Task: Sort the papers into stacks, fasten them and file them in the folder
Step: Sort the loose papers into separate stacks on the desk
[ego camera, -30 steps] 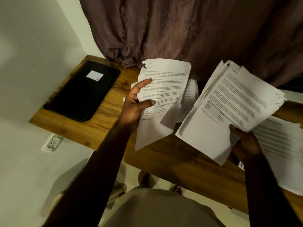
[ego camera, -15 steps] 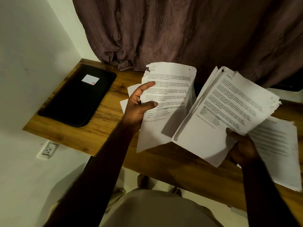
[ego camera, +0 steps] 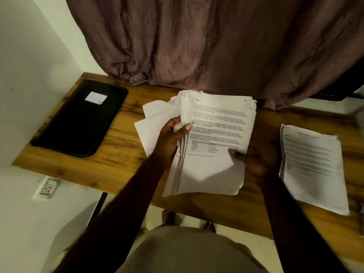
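Between my hands, over the desk [ego camera: 122, 154], the sheaf of papers [ego camera: 212, 164] is one bundle again. My left hand [ego camera: 171, 140] and right hand [ego camera: 254, 162], apart a second ago, now pinch its side edges, so sorting continues. Its long axis runs away from me, heading farthest. A sorted stack [ego camera: 313, 166] lies right of my grip, and the black folder [ego camera: 78, 123] lies to its left.

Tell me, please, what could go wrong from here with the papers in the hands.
1. The stack, held by the left hand and right hand, is fanned along its left side. Sheets may slip out and drop near the front edge of the desk.
2. The loose sheets lie askew just behind the left hand and could get mixed into the stack.
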The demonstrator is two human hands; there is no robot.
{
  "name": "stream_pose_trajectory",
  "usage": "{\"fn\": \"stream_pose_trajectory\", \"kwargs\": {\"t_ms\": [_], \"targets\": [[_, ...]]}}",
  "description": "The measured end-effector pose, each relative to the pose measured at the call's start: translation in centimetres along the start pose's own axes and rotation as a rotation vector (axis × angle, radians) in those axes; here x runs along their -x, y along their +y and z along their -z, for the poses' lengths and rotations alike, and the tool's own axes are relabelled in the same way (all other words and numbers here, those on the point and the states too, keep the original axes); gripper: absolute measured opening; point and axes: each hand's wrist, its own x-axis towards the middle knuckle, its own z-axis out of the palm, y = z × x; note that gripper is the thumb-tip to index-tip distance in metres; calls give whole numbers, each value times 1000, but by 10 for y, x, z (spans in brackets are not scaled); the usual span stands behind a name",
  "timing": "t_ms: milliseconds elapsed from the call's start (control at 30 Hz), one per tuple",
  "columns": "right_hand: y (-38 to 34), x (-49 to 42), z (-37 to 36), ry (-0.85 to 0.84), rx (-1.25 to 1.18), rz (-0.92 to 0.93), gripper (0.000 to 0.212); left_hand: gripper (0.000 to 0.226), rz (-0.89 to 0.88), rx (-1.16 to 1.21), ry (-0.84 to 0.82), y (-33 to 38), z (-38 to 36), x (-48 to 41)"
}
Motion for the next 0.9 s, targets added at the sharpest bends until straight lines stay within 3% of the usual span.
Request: {"fn": "stream_pose_trajectory", "kwargs": {"t_ms": [300,467,733,900], "targets": [[5,-2,-11,-31,-223,-44,45,33,-53,-88,134,1,17,-3],[7,-5,-9,-1,-225,-47,44,32,-87,-166,224,3,16,-10],[11,-9,0,122,-171,58,42,33,-123,-212,232,-1,15,-18],[11,-7,2,153,-193,69,42,55,-210,-232,326,-4,15,-26]]}}
